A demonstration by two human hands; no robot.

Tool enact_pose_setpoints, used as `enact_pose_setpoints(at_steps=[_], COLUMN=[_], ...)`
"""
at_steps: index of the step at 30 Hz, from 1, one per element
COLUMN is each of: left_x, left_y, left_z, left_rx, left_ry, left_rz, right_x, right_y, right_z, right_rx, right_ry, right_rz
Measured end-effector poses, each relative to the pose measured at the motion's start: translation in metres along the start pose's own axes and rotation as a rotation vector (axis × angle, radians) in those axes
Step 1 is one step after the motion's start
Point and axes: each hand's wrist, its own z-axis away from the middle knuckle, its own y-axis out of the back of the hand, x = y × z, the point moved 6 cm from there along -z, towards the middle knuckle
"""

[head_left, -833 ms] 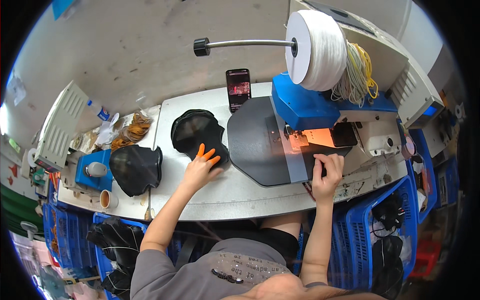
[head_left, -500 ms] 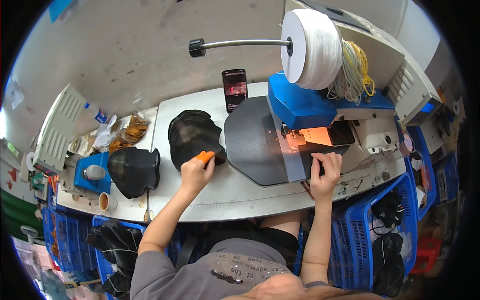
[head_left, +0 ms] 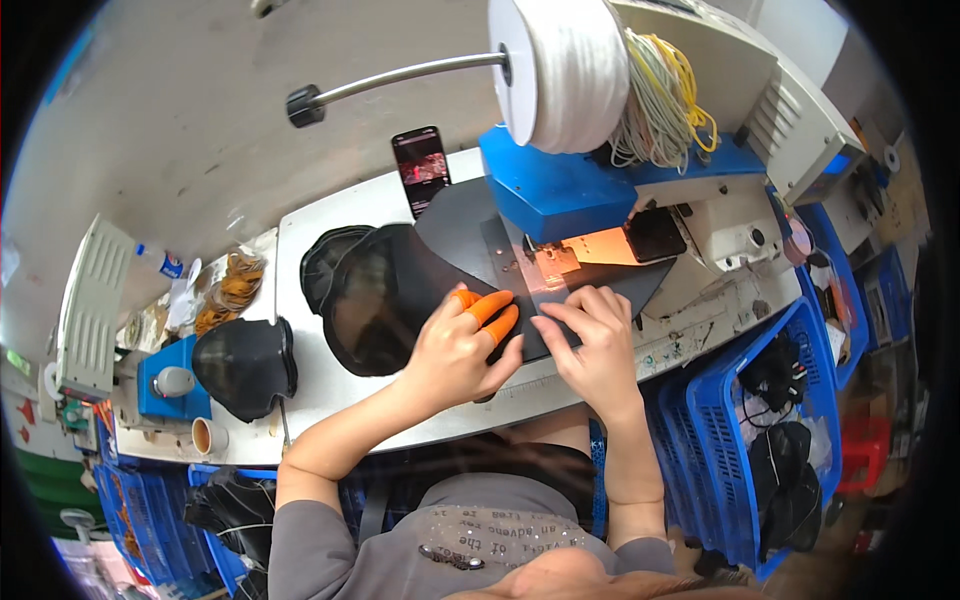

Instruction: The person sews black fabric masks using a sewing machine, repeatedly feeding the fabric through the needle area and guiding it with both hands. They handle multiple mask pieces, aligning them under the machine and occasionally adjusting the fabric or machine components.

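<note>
A thin black shoe-upper-like piece (head_left: 372, 318) stretches from beside the stack onto the dark work plate of a sewing machine with a blue head (head_left: 550, 190). My left hand (head_left: 462, 348), wearing orange finger covers (head_left: 492, 308), grips the piece's right part, its fingertips on top. My right hand (head_left: 598, 345) is closed at the fingertips near the piece's right end, just in front of the lit needle area (head_left: 553, 265). Its fingers partly hide what they pinch. More black pieces (head_left: 325, 262) lie stacked behind the left part of the piece.
Another black stack (head_left: 245, 365) lies at the left by a paper cup (head_left: 209, 437). A phone (head_left: 422, 170) leans at the back; a second phone (head_left: 656, 235) lies by the machine. A white tape spool (head_left: 560, 75) hangs above. Blue baskets (head_left: 700, 440) stand at the right.
My left hand has drawn a black piece rightward from the stack onto the work plate. My right hand has moved left to meet it. The head view has shifted and tilted.
</note>
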Motion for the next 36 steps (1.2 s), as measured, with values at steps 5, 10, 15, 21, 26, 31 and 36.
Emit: enact_pose_setpoints(at_steps=[5, 10, 15, 21, 26, 31, 36], left_x=[0.01, -0.003, -0.012, -0.024, -0.031, -0.046, -0.056], left_y=[0.006, -0.006, -0.01, -0.012, -0.012, -0.015, -0.018], left_z=[-0.002, -0.023, -0.036, -0.045, -0.064, -0.07, -0.078], left_rx=[-0.249, -0.275, -0.319, -0.372, -0.404, -0.472, -0.434], left_ry=[-0.008, -0.094, -0.061, -0.066, -0.17, -0.168, -0.265], left_rz=[-0.109, -0.002, 0.035, 0.011, -0.012, -0.006, 0.048], right_x=[0.01, 0.021, 0.03, 0.04, 0.048, 0.046, 0.046], right_y=[-0.002, -0.006, -0.006, -0.012, -0.018, -0.018, -0.019], right_z=[0.001, -0.009, -0.02, -0.03, -0.035, -0.042, -0.04], right_rx=[-0.062, -0.056, -0.034, -0.112, -0.176, -0.181, -0.161], right_ry=[-0.039, -0.082, -0.141, -0.231, -0.29, -0.249, -0.232], right_rz=[0.055, 0.062, 0.08, 0.097, 0.077, 0.083, 0.097])
